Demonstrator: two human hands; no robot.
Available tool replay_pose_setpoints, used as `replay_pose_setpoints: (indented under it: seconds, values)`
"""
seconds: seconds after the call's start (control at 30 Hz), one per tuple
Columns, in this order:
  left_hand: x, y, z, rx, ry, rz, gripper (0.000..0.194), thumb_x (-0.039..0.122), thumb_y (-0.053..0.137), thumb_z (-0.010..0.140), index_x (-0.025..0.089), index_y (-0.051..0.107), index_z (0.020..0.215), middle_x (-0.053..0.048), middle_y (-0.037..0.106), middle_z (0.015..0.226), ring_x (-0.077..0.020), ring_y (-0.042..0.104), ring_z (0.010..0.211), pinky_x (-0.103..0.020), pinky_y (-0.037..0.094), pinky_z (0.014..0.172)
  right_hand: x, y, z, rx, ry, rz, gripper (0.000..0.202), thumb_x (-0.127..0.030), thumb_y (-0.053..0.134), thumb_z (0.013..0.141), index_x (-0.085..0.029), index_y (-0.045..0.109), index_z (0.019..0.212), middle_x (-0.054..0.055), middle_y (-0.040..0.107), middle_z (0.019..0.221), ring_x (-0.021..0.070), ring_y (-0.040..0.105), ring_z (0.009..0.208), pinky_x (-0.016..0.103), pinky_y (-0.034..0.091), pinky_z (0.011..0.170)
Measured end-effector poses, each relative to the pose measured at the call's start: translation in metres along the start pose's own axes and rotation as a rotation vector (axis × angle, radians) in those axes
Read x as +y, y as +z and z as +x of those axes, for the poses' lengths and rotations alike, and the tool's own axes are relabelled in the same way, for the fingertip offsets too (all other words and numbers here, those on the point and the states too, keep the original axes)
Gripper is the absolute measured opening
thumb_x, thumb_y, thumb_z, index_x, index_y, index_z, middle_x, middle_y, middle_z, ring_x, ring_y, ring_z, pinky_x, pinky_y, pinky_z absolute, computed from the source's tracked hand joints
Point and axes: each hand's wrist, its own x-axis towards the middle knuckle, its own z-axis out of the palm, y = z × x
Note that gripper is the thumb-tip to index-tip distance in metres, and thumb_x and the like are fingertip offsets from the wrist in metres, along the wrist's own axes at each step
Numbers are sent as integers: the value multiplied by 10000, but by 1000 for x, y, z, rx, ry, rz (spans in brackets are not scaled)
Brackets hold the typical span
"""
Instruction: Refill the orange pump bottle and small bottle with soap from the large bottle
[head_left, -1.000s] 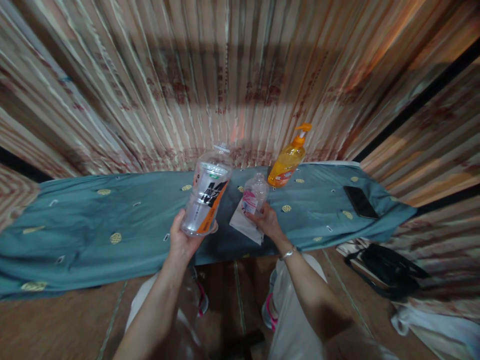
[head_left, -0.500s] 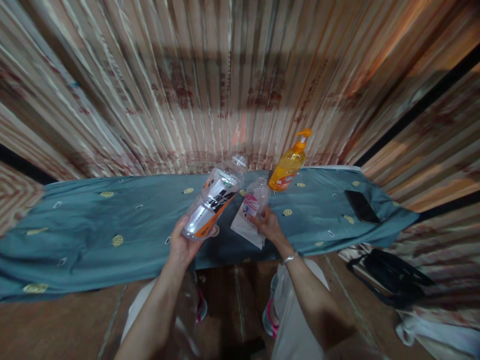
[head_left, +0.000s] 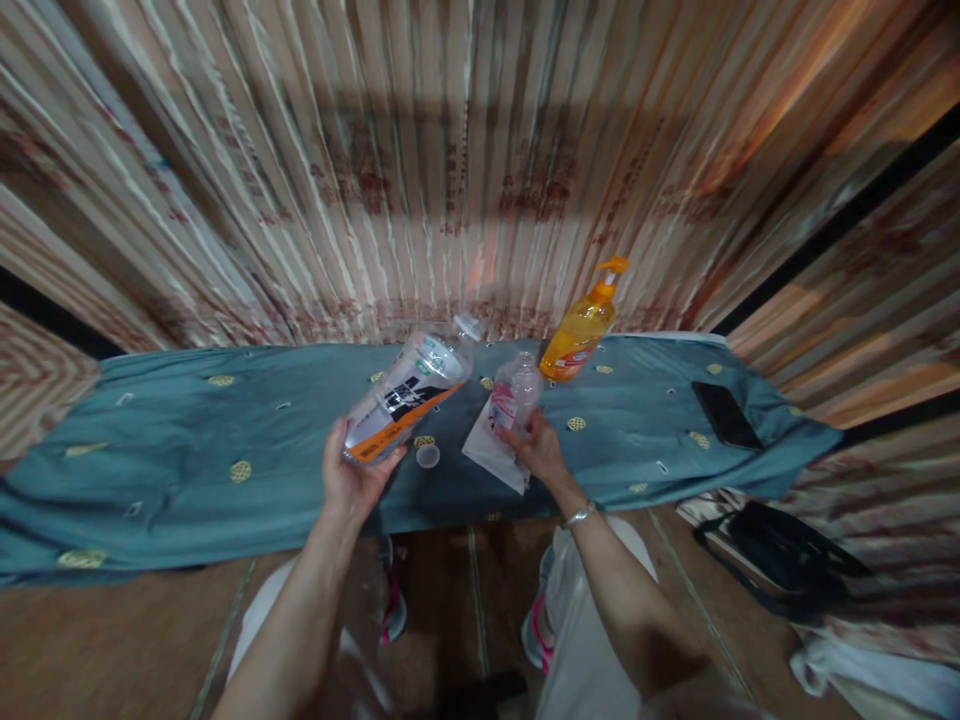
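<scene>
My left hand point(head_left: 358, 480) is wrapped round the lower end of a large clear plastic bottle point(head_left: 412, 392) with a silver, black and orange label. This bottle leans to the right, its neck at the upper right. A small clear bottle point(head_left: 517, 393) with a pink label is gripped near its base by my right hand point(head_left: 538, 448); it stands nearly upright over a folded white cloth or tissue point(head_left: 487, 452). A small round whitish cap point(head_left: 427, 456) lies on the cloth cover beside my left fingers. Just behind the small bottle is an orange pump bottle point(head_left: 577, 335) with yellow liquid.
The narrow table wears a teal patterned cover point(head_left: 180, 430). A dark phone point(head_left: 726, 415) lies at its right end. Striped curtains point(head_left: 420, 170) hang behind it. A black bag point(head_left: 780, 550) rests on the floor at the right.
My left hand and the large bottle have moved left and tilted further over, so the round cap now shows fully. My right hand and the small bottle have hardly moved.
</scene>
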Motion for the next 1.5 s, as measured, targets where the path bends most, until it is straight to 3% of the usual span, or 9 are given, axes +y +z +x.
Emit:
replay_pose_setpoints:
  seconds: [0.3,0.73,1.13,1.5]
  values:
    - [-2,-3,6,-27,38,3,459,474,696,717,143,647,1031,-130,708,935,-265,701,734,-246,491,440,-4,-1,3,12,-81,-11,530,-500,680,723,-185,542,1127,111,731,1008,260,688,880,364,534,763]
    - [1,-2,7,-104,83,-24,463,352,782,579,151,642,972,-108,707,893,-285,699,712,-244,458,425,-5,0,2,-8,-131,-46,494,-498,672,730,-173,564,1085,80,733,915,238,679,772,365,540,697]
    - [2,-6,11,-21,88,1,356,307,735,619,160,640,930,-72,691,831,-222,658,647,-245,473,420,-4,7,3,-14,-129,-7,495,-462,715,738,-182,564,1117,98,737,982,260,706,848,386,566,742]
    - [3,6,7,1,127,-21,344,268,722,619,151,653,934,-61,705,866,-191,658,676,-220,484,447,-1,6,3,24,-204,-31,471,-382,707,768,-169,562,1162,117,726,1059,261,703,939,375,566,787]
